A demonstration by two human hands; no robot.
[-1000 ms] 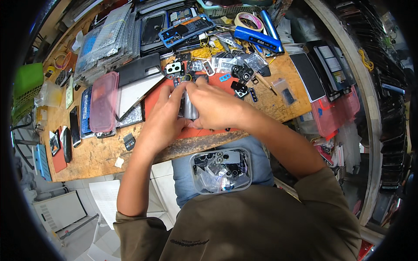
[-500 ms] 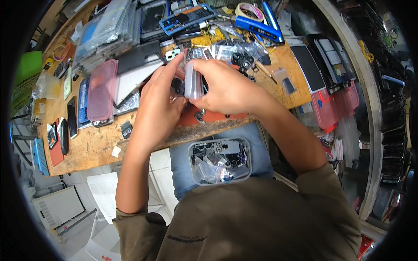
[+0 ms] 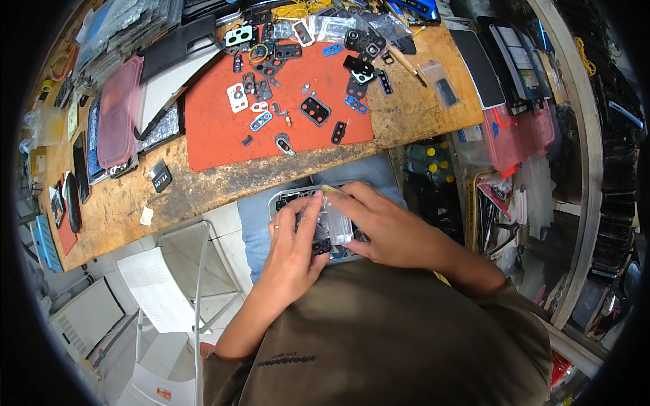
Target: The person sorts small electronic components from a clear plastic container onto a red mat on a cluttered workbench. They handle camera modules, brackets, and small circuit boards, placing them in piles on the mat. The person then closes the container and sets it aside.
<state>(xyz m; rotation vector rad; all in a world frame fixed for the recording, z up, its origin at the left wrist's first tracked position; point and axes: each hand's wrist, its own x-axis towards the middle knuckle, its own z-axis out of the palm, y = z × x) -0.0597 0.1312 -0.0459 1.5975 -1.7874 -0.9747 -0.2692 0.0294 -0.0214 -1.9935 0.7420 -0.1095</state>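
Note:
Low over my lap, my right hand [image 3: 369,216] grips a small clear plastic box [image 3: 340,224] by its side, tilted. My left hand [image 3: 294,240] curls against the other side, its fingertips at the box's edge; dark small parts show between its thumb and fingers. Beneath both hands sits a larger clear plastic container [image 3: 273,200] on my thighs, with dark parts inside, mostly hidden by the hands. On the table ahead, a red mat [image 3: 213,122] carries several phone camera lens covers, among them a black square one [image 3: 315,109], a white one [image 3: 237,97] and a blue one [image 3: 260,121].
The wooden table [image 3: 210,181] ends just beyond my lap. A pink plastic lid [image 3: 120,111] and a black-and-white folder-like case [image 3: 177,74] lie to the left. A wooden-handled tool [image 3: 407,66] is at the right. A white folding chair [image 3: 157,291] stands at lower left.
Both hands have come down from above the table to my lap with the clear box, now over the larger container. The red mat and its lens covers have come into view.

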